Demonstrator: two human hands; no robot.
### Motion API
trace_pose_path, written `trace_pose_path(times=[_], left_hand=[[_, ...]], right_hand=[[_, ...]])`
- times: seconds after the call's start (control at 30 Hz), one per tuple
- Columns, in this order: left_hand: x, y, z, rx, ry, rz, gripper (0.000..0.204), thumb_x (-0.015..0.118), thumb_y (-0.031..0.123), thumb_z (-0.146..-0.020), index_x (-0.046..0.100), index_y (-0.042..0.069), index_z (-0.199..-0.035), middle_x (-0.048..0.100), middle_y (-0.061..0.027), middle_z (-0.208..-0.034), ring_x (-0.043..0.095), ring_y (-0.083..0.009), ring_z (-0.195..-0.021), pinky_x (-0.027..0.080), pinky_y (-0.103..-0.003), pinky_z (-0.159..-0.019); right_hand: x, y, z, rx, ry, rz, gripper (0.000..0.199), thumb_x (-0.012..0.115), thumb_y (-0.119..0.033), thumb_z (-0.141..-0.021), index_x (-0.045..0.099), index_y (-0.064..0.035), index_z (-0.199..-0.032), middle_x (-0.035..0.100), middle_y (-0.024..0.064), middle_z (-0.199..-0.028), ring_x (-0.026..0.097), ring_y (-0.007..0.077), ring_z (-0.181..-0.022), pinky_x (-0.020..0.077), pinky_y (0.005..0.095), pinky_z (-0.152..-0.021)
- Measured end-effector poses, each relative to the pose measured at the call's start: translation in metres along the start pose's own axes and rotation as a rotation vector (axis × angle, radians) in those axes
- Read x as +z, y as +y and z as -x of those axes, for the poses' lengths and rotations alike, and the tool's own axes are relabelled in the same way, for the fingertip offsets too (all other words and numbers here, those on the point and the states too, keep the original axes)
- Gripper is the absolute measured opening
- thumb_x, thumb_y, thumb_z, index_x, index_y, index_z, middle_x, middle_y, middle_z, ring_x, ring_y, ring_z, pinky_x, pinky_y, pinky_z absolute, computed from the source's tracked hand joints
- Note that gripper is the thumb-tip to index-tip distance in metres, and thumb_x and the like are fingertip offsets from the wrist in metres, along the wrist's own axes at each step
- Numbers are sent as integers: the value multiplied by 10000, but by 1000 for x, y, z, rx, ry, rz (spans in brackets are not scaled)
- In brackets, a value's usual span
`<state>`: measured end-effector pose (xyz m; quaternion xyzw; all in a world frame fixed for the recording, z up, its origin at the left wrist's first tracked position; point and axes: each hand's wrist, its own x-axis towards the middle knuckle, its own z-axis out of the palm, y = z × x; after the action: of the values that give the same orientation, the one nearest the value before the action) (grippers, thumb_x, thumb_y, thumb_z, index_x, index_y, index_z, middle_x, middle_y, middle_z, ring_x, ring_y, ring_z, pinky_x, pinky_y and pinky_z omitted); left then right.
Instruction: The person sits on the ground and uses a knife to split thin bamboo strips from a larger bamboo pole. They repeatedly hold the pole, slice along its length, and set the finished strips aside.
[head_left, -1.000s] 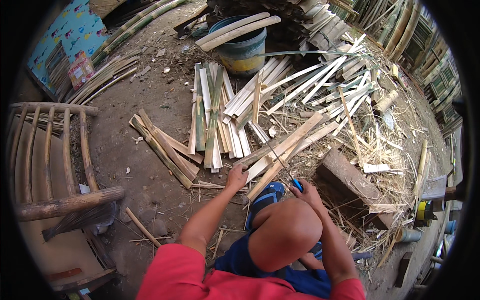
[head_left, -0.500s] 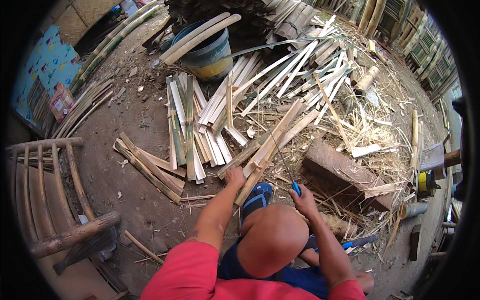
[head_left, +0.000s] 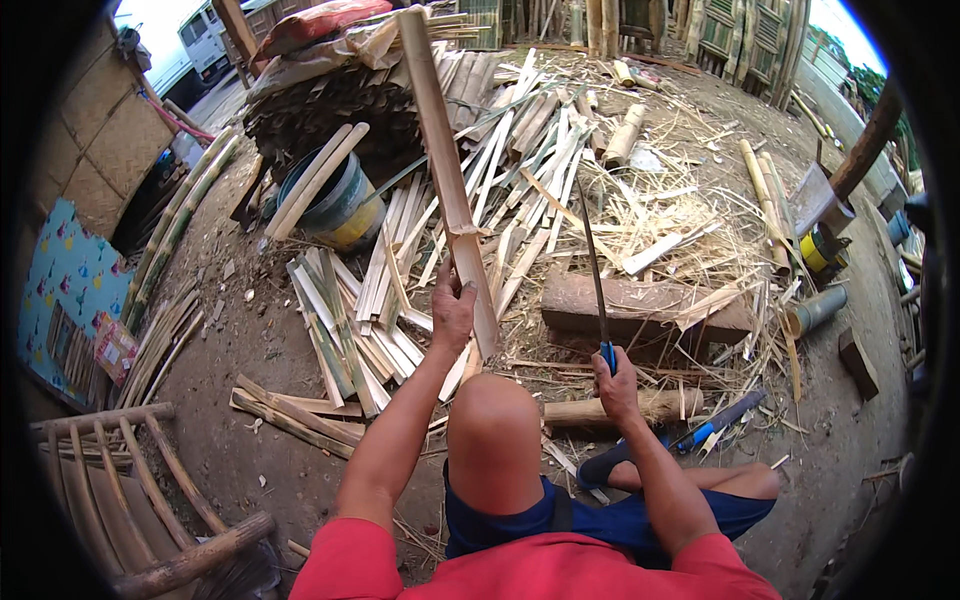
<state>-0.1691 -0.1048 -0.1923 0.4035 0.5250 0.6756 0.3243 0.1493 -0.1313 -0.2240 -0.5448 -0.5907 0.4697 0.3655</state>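
Well forward, the left hand [head_left: 453, 314] grips a bamboo slat [head_left: 449, 180].

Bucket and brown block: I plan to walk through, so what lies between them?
In the head view, pale bamboo strips lie between the bucket and the brown block; the slat in the left hand crosses in front.
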Motion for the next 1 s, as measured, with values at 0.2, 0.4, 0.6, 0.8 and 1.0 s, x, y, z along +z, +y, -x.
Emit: trace_pose_path(times=[0.2,0.4,0.6,0.8,1.0], left_hand=[[70,159,-83,172,40,675,720,636,369,-972,254,177,-1552,525,-111,-1427,528,-246,-1277,399,-463,-1057],[133,159,-72,221,23,499,482,523,207,-1009,382,169,-1468,633,-52,-1085,612,-177,-1001,465,-426,-902],[200,171,-32,275,-49,263,521,595,135,-975,341,1,-1411,590,-58,-982,573,-114,-905,476,-262,-838],[196,253,-41,724,-34,237,419,543,88,-912,494,13,-1322,515,-12,-892,443,-76,-738,408,-230,-705],[210,262,-14,706,8,155,331,489,58,-862,525,14,-1188,469,4,-867,396,-64,-733,384,-223,-679]], right_hand=[[-58,12,25,6,111,-103,230,635,-267,-985,560,-50,-985,533,-3,-652,498,78,-524,431,277,-473],[-80,20,44,2,259,92,299,615,-120,-915,483,-16,-1162,569,42,-683,573,126,-488,468,301,-440],[-88,1,62,-12,141,117,341,581,-175,-969,454,-41,-1256,613,157,-752,660,304,-665,507,426,-616],[-93,-89,68,-72,-25,212,323,504,-163,-1022,439,-30,-1310,631,131,-825,664,222,-631,528,376,-600],[-100,-184,67,-602,169,78,355,504,-76,-1000,404,-25,-1337,646,116,-805,685,234,-661,537,394,-603]])
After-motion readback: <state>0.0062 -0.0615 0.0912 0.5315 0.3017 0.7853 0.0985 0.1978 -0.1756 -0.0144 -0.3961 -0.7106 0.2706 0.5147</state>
